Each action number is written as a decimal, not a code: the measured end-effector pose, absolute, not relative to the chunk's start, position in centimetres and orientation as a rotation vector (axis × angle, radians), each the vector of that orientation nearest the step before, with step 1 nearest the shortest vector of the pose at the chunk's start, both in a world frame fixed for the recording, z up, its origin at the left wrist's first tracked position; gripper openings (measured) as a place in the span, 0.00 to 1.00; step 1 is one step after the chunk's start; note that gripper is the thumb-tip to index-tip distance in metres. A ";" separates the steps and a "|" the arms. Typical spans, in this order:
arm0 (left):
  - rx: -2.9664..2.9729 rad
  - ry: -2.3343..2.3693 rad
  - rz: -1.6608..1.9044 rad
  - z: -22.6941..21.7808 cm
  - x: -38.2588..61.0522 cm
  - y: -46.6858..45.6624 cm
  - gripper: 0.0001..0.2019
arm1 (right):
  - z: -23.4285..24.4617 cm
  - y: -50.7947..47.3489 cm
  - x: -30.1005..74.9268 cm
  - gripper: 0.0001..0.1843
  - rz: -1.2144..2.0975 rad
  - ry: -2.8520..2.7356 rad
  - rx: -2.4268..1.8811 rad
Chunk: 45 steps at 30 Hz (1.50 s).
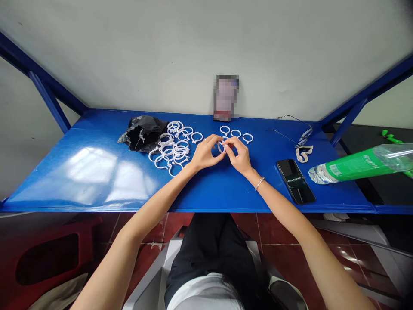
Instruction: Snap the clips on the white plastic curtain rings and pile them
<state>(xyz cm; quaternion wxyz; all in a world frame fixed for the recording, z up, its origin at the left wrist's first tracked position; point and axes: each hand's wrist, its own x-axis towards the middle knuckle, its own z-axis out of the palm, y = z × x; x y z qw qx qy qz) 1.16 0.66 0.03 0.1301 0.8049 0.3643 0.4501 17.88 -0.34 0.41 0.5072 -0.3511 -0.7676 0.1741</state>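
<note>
Between my two hands is a white plastic ring (220,147), raised a little over the blue table. My left hand (206,153) grips its left side with thumb and fingers. From the other side my right hand (238,155) pinches the ring near its small clasp, which the fingertips mostly hide. A heap of similar white rings (176,148) lies left of my left hand, some overlapping. Just beyond my hands a few more rings (235,133) are laid out apart from the heap. A crumpled black plastic bag (146,129) sits open beside the heap.
A blurred-out upright phone-like object (226,98) leans on the wall behind the blue table (97,185). To the right are glasses (303,137), a white-strapped watch (303,153), a black phone (295,181) and a green-labelled plastic bottle (358,165). Blue metal struts (50,101) flank the table.
</note>
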 end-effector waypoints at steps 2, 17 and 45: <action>2.340 1.076 1.301 0.1 1.2 0.6 0.13 | 0.4 -0.4 17.9 0.10 0.415 -1.862 -0.850; 2.350 1.091 1.302 0.0 1.2 0.5 0.12 | 0.5 -0.4 17.9 0.11 0.410 -1.892 -0.855; 2.393 1.081 1.277 -0.2 1.1 0.6 0.21 | 1.6 -0.4 18.3 0.05 0.210 -1.755 -0.846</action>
